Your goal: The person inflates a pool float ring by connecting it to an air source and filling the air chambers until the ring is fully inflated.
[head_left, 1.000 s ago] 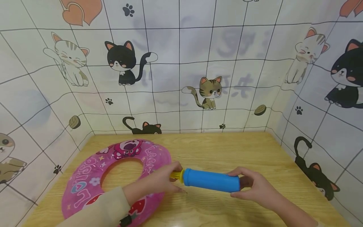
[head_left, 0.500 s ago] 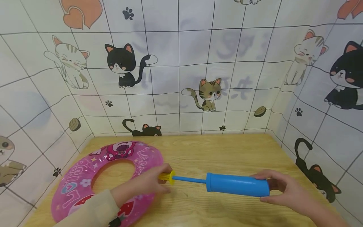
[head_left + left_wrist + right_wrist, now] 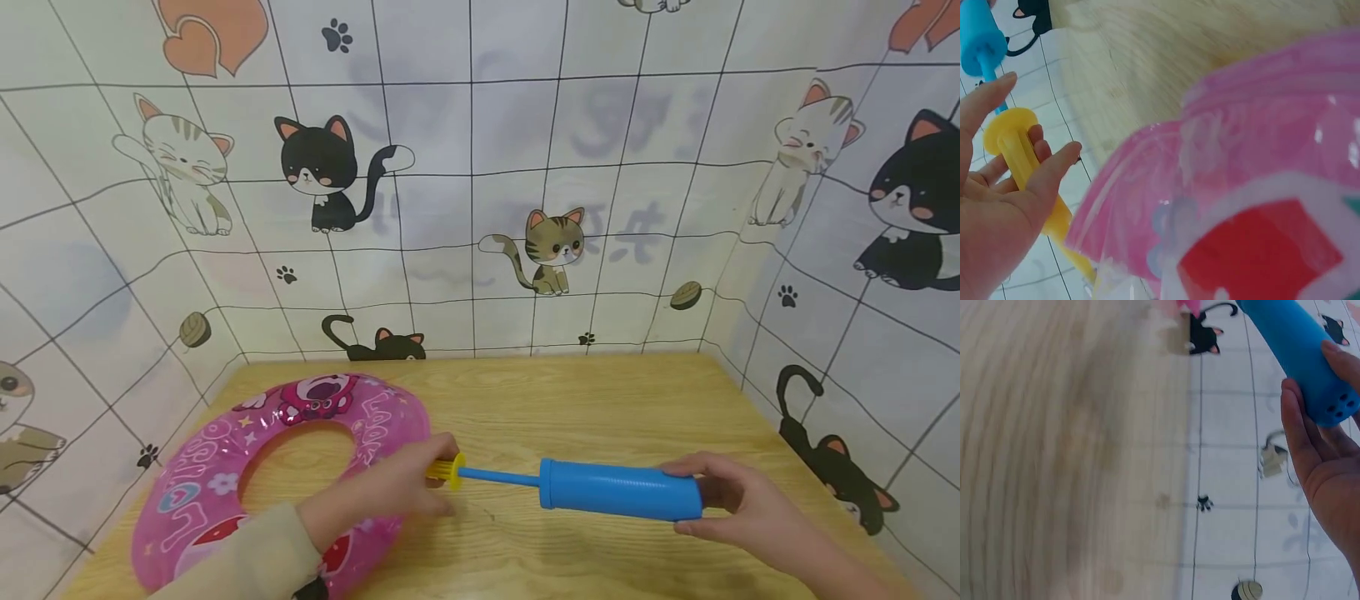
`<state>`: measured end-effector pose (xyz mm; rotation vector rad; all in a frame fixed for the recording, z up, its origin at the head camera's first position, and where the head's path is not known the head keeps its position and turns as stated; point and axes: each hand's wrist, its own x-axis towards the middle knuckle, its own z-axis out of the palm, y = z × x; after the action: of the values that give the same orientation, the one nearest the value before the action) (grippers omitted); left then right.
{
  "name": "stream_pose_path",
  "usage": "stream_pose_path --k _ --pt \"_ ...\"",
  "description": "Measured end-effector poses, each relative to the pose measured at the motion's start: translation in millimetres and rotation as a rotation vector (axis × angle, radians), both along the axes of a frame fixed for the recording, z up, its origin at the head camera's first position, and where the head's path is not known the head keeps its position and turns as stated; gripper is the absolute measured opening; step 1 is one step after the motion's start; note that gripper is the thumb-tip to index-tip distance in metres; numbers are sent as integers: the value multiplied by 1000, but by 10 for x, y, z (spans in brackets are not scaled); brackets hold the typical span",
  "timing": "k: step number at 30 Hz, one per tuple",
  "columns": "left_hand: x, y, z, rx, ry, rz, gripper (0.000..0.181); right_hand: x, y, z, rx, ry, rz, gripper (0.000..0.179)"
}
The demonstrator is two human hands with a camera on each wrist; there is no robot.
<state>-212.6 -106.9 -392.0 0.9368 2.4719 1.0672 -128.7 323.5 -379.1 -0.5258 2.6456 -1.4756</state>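
A hand pump with a blue barrel (image 3: 621, 490) and a yellow grip end (image 3: 444, 471) is held level above the table, its thin blue rod (image 3: 498, 477) showing between the two. My left hand (image 3: 393, 483) grips the yellow end, fingers and thumb around it in the left wrist view. My right hand (image 3: 738, 508) holds the barrel's far end, where small holes show in the right wrist view. Beneath and beside my left forearm lies a pink inflatable swim ring (image 3: 183, 492). In the left wrist view the yellow end's tapered tip (image 3: 1079, 261) reaches the ring's edge; whether it is attached I cannot tell.
The wood-grain table (image 3: 585, 400) is bordered by a white cloth backdrop (image 3: 435, 208) at the back and both sides, printed with grid lines and cartoon cats. The ring takes up the table's left part.
My hands have moved apart, drawing the blue rod out of the barrel. The ring shifted slightly left with my left hand. In the last half second, the barrel slid back left a little.
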Motion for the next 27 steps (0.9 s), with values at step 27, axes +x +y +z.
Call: stream_pose_path --k 27 --pt "87 130 33 15 -31 57 41 -63 -132 9 -100 263 173 53"
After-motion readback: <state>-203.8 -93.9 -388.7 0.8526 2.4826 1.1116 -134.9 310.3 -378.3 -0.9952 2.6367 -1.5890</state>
